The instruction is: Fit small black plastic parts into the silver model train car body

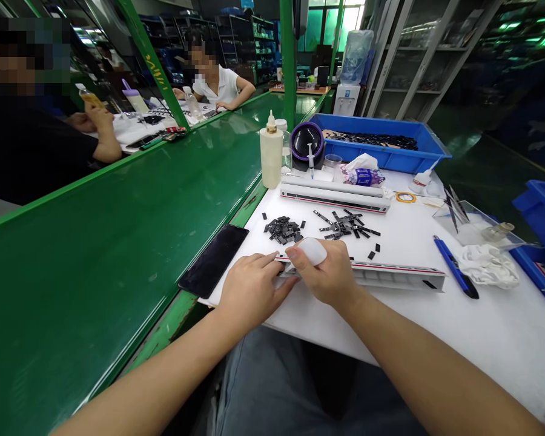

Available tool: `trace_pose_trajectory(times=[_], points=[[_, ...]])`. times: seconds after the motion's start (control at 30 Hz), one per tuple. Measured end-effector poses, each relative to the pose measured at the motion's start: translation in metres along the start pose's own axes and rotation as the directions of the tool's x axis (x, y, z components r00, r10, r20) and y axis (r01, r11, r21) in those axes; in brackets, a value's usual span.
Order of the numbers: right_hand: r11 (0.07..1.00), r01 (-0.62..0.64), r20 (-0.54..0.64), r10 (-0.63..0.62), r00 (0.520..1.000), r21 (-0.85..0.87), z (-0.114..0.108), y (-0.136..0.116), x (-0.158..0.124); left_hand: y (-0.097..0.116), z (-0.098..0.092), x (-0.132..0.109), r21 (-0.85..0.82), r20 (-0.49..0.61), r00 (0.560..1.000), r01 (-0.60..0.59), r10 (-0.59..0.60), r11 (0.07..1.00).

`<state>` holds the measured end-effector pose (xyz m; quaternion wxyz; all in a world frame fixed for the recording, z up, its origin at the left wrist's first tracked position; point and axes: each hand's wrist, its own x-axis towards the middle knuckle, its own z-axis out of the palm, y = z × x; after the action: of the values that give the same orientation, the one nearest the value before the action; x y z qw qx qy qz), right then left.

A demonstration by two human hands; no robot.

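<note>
In the head view, a long white model train car shell (399,275) with a red stripe lies along the front of the white table. My left hand (249,287) is closed round its left end, fingers on top and thumb near the lower edge. My right hand (329,272) grips a small white bottle (313,249) with a rounded base; its tip is hidden among my fingers, over the shell's left end. Just beyond are a heap of small black plates (284,230) and a looser heap of thin black strips (345,224). Another striped train shell (336,197) lies behind them.
A black phone (213,260) lies at the table's left edge, beside the green conveyor (163,200). At the back stand a dropper bottle (271,154) and a blue bin (386,154). Rightward lie a blue knife (455,266) and white cloth (488,266). Two people sit across the conveyor.
</note>
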<state>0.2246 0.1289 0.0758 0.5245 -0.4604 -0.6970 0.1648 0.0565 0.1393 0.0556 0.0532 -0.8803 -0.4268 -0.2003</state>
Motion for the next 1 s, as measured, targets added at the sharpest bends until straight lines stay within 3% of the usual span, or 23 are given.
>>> trace_pose_trajectory(times=[0.5,1.0], points=[[0.999,0.034,0.013,-0.034,0.999,-0.038,0.0017,0.0013,0.0018,-0.0041,0.0094,0.0006,-0.061,-0.106,0.994,-0.024,0.018,0.998],[0.999,0.042,0.037,-0.040,0.998,-0.033,0.0015,0.0001,0.0013,-0.0041,0.0058,0.0004,-0.002,-0.038,0.999,-0.039,0.039,0.999]])
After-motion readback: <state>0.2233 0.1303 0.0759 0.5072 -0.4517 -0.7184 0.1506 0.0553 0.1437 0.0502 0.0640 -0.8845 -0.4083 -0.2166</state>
